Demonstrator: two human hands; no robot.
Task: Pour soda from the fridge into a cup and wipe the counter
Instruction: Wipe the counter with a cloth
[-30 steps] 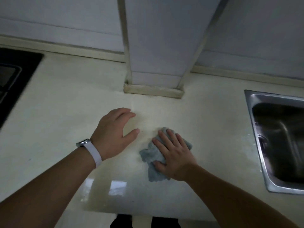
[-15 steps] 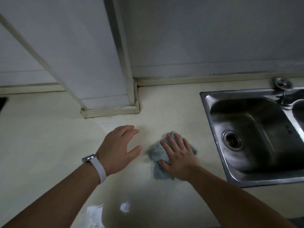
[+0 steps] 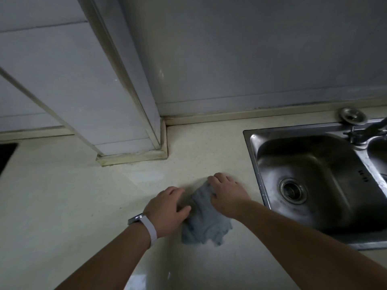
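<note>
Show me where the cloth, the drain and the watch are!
cloth [image 3: 206, 223], head view, on the middle of the blue fabric between the hands.
drain [image 3: 293, 190], head view, on the round metal hole in the sink floor.
watch [image 3: 135, 218], head view, on its face at the left wrist.

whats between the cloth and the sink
Only a strip of bare counter, seen in the head view; the right hand on the cloth overhangs part of it before the sink.
</note>
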